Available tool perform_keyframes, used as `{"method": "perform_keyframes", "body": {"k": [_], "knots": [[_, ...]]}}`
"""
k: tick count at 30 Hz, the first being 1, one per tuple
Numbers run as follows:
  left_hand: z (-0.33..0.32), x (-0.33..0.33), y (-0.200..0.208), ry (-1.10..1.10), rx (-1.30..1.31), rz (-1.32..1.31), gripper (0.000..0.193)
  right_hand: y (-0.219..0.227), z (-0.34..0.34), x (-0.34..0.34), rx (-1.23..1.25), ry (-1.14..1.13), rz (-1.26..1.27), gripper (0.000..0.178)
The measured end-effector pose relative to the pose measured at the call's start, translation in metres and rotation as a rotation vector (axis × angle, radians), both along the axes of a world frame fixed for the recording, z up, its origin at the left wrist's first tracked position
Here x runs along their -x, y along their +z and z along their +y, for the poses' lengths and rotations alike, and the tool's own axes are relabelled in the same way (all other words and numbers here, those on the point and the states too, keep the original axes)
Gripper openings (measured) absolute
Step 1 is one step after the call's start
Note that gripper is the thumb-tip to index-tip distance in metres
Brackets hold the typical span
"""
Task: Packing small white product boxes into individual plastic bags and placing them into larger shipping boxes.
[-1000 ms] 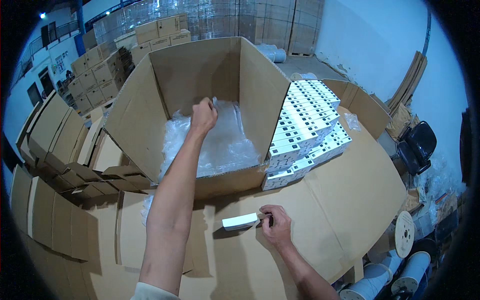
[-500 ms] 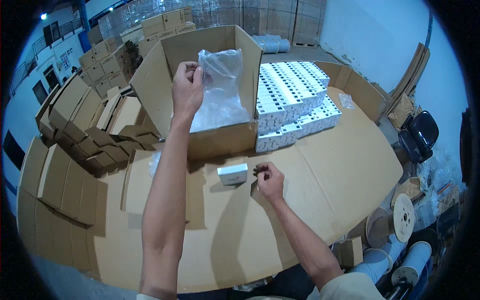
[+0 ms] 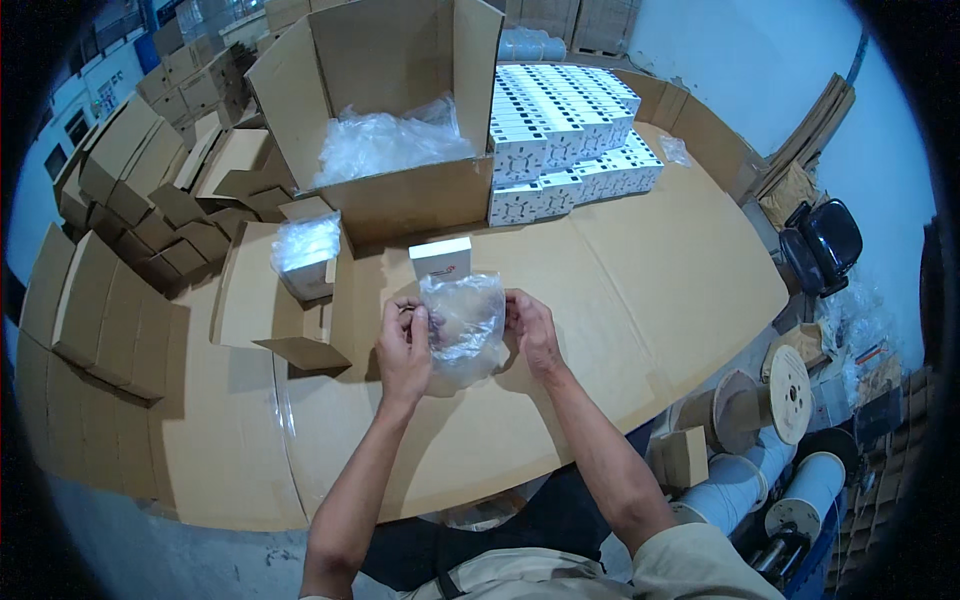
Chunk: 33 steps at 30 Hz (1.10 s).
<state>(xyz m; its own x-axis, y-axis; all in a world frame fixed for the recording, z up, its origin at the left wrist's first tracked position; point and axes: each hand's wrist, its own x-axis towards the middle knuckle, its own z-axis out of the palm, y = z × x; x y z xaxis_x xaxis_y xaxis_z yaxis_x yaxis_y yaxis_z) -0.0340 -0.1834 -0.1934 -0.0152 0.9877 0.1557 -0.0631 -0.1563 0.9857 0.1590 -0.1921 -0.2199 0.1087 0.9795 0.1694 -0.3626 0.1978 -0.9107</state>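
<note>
A clear plastic bag [image 3: 465, 325] is stretched between my hands above the cardboard-covered table. My left hand [image 3: 404, 352] pinches its left edge. My right hand [image 3: 535, 332] has its fingers bent at the bag's right edge; its fingertips are partly hidden. Just beyond the bag stands a small white box [image 3: 440, 258], its lower part covered by the plastic. Farther back, a large open carton [image 3: 425, 205] holds a heap of clear bags [image 3: 390, 142]. To the left, an open small carton [image 3: 240, 290] contains plastic-wrapped white boxes [image 3: 307, 248].
Stacked white boxes [image 3: 570, 140] stand right of the large carton. Folded brown cartons [image 3: 120, 320] line the left side. One loose clear bag [image 3: 675, 150] lies at the far right. Beyond the table's right edge are a black chair [image 3: 822, 245] and cable reels [image 3: 790, 395].
My left hand has brought a clear bag from the large carton down to the table front. My right hand has met its other edge. The view has tipped downward, showing more of the small carton.
</note>
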Motion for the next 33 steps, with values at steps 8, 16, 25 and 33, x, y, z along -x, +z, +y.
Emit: {"method": "perform_keyframes", "body": {"k": [8, 16, 25, 33], "knots": [[0.011, -0.01, -0.021, 0.001, 0.016, 0.117, 0.017, -0.004, -0.001, 0.021, 0.117, -0.133, -0.328, 0.022], [0.026, -0.007, -0.033, 0.024, 0.015, 0.11, 0.029, -0.003, 0.006, 0.017, 0.118, -0.174, -0.337, 0.02], [0.018, -0.01, -0.023, -0.03, 0.032, 0.076, 0.025, -0.001, 0.012, 0.013, 0.163, -0.204, 0.063, 0.016], [0.017, -0.015, -0.019, -0.06, 0.047, 0.02, 0.022, 0.004, 0.006, 0.012, 0.202, -0.174, -0.155, 0.024]]}}
